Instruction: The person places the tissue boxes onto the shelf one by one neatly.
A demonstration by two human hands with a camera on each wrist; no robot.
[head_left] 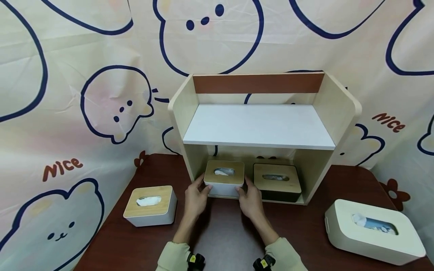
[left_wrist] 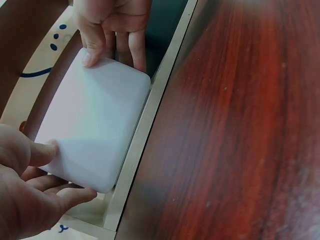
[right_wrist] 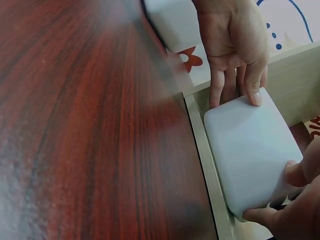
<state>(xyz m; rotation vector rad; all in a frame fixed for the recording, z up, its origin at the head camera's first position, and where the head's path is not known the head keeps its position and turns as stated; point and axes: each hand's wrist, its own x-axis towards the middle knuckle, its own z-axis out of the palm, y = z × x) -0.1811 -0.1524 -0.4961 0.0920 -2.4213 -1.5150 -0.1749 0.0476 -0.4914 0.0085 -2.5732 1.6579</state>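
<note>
Both hands hold a small white tissue box (head_left: pixel 223 189) with a wood-coloured lid, in the lower compartment of a cream shelf (head_left: pixel 176 116). On its left side is my left hand (head_left: pixel 196 197), thumb at the front corner and fingers along the side. My right hand (head_left: pixel 251 198) grips the opposite side the same way. The left wrist view has the white box face (left_wrist: pixel 95 120) between the two thumbs, right at the shelf's front edge (left_wrist: pixel 145 125). Just right of the held box stands a dark tissue box (head_left: pixel 278 184) with a wooden lid.
Left of the shelf, another white tissue box (head_left: pixel 150 205) with a wooden lid stands on the dark red-brown table (head_left: pixel 291 233). A larger, all-white tissue box (head_left: pixel 373 233) lies near the right edge. Behind hangs a cloth (head_left: pixel 68 131) with cartoon animals.
</note>
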